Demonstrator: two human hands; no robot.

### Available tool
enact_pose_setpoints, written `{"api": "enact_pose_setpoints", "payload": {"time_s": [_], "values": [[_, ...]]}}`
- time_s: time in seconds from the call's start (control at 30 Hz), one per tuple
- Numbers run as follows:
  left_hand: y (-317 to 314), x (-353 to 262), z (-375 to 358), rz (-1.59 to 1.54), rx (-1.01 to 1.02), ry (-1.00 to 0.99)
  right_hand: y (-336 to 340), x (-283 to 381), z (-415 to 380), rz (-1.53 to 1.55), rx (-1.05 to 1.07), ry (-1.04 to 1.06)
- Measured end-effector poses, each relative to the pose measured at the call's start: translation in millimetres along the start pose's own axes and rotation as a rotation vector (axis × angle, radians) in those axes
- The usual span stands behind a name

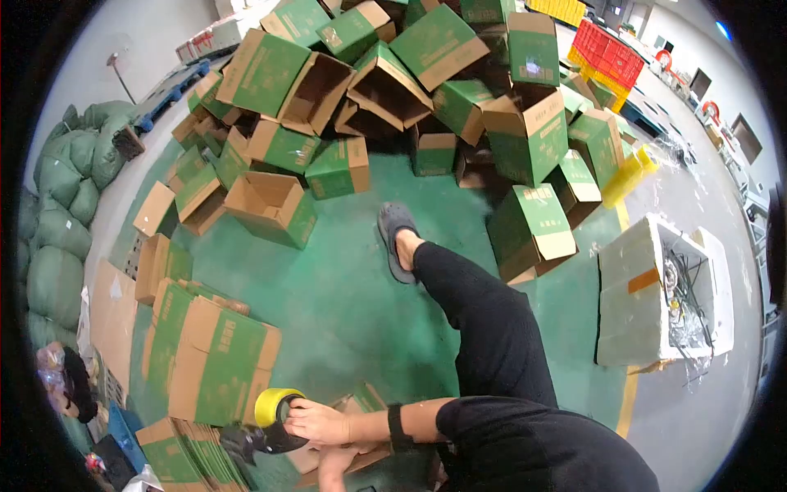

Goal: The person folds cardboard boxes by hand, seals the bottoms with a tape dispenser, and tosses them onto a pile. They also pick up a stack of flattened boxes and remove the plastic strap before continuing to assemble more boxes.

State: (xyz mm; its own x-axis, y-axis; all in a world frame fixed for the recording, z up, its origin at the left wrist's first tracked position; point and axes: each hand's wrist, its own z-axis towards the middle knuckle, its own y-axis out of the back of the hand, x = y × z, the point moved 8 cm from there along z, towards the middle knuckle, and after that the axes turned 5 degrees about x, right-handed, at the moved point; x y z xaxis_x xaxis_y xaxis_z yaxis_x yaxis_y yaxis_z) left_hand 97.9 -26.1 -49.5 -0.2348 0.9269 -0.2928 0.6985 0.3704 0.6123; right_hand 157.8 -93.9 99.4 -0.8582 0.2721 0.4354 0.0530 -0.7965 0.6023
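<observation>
My right hand, with a black band on its wrist, is closed on a tape dispenser that carries a roll of yellow tape. Just below it, my left hand is at a cardboard box on the floor. The right hand and forearm partly cover this box. The fingers of the left hand are too hidden to tell their pose. Left of the dispenser stands a stack of flattened green and brown cartons. More folded cartons lie above that stack.
Open cartons are heaped across the back on the green floor. Green sacks line the left wall. At right are a white foam box with wires and stacked red crates. My leg extends over the middle floor.
</observation>
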Motion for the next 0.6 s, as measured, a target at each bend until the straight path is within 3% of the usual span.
{"api": "enact_pose_setpoints", "payload": {"time_s": [0.03,0.07,0.1,0.17,0.2,0.23,0.27,0.3,0.33,0.37,0.4,0.43,0.5,0.6], "values": [[-21,5,26,-0.013,0.050,-0.223,-5,-4,0,0.060,0.076,-0.067],[-39,2,30,-0.030,0.111,-0.440,-7,-13,8,-0.077,0.138,-0.143],[-3,-11,2,-0.024,0.329,0.057,0,-31,18,-0.028,0.137,-0.283],[12,-18,0,-0.240,0.031,-0.017,-11,-66,18,-0.119,0.258,-0.436],[8,-18,6,-0.269,-0.053,-0.199,-25,-87,-8,0.156,0.245,-0.699],[17,-38,-10,-0.423,-0.085,-0.325,-12,-66,-16,-0.012,0.188,-0.600],[19,-34,-19,-0.015,-0.031,-0.102,-7,-52,-29,0.063,0.225,-0.663],[8,-6,-15,-0.148,-0.151,-0.146,-8,-44,-54,0.007,0.186,-0.678],[20,3,-46,-0.106,-0.101,0.028,-24,-43,-67,-0.061,0.289,-0.519],[41,0,-70,-0.072,-0.045,0.183,-47,-45,-79,-0.353,0.662,-0.445],[61,8,-90,-0.065,-0.273,0.204,-30,-43,-71,-0.363,0.386,-0.558],[71,19,-117,-0.027,-0.470,0.224,-42,-47,-77,-0.250,0.569,-0.594],[54,62,-121,0.039,-0.748,0.141,-34,-45,-62,0.014,0.448,-0.459],[68,59,-94,-0.031,-0.978,0.106,-36,-56,-72,0.068,0.307,-0.423]]}}
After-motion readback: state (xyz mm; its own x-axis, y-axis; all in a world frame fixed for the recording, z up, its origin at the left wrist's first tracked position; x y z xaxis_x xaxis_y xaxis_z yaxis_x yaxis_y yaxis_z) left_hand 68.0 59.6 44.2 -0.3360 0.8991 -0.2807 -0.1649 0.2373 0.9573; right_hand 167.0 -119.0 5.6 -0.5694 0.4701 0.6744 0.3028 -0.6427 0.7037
